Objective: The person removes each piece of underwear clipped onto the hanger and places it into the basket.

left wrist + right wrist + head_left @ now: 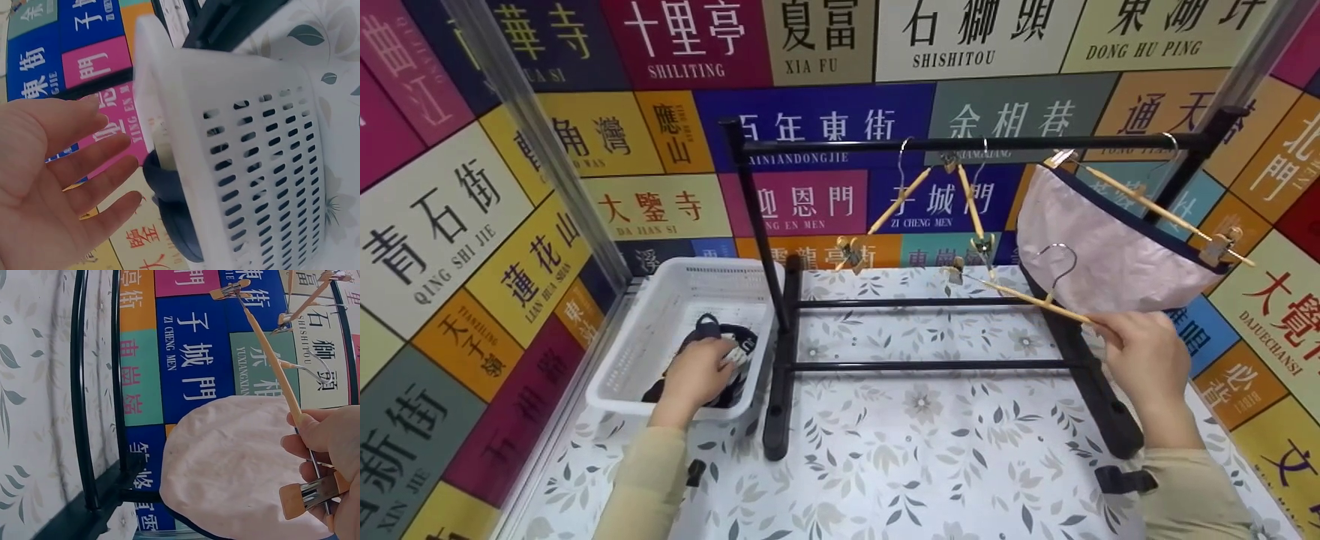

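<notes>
My right hand (1151,360) grips one end of a wooden clip hanger (1065,308), its metal hook pointing up. The right wrist view shows thumb and fingers round the wooden bar, close to one metal clip (315,492). My left hand (697,373) is over the white basket (604,401) at dark clothing (731,394) with some white print. In the left wrist view its fingers (107,183) are spread and relaxed beside the basket rim, near dark cloth (179,211). Behind the right hand, a pale pink, dark-edged garment (1099,240) hangs from another clip hanger (1155,202).
A black rack (840,146) stands on the flower-patterned table (922,450), right of the basket. Bare clip hangers (901,201) hang from its top bar. Two low crossbars (930,366) join its feet. Sign-patterned walls (802,199) enclose the back and sides.
</notes>
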A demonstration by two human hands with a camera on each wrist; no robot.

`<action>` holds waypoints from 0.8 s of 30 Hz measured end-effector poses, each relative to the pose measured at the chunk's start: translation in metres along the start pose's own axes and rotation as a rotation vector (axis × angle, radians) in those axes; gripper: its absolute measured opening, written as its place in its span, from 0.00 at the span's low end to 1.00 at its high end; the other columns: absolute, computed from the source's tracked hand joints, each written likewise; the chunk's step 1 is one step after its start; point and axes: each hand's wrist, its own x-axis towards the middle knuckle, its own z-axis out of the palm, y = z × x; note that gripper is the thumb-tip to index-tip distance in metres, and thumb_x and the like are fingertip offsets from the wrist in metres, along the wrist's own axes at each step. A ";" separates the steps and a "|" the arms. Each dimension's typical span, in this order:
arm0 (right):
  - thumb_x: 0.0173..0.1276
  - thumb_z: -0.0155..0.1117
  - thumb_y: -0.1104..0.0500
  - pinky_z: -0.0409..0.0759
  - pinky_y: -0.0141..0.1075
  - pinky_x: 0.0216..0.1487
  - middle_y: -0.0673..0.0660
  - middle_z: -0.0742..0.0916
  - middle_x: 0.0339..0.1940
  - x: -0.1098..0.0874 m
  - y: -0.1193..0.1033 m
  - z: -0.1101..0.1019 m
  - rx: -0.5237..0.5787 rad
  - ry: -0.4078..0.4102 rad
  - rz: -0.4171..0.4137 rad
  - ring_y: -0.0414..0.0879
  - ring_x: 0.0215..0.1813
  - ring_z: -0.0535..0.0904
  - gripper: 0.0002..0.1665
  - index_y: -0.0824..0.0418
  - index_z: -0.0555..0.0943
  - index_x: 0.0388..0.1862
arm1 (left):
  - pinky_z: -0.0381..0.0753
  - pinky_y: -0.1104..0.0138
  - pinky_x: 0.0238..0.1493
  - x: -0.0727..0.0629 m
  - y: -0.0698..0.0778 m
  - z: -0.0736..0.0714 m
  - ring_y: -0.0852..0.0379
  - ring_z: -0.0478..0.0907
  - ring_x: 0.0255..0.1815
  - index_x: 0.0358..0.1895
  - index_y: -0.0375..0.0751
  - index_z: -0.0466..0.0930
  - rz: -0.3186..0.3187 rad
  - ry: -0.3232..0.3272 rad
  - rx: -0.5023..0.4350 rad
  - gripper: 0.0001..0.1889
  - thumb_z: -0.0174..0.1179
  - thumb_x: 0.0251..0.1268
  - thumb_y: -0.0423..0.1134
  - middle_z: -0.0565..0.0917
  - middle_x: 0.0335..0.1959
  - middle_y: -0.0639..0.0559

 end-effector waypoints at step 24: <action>0.64 0.70 0.65 0.70 0.58 0.34 0.63 0.88 0.39 0.045 -0.003 -0.027 -0.010 0.105 -0.065 0.65 0.39 0.75 0.07 0.62 0.87 0.42 | 0.79 0.48 0.50 -0.008 0.051 0.020 0.40 0.82 0.47 0.50 0.37 0.85 0.178 0.073 -0.029 0.16 0.69 0.59 0.37 0.86 0.45 0.42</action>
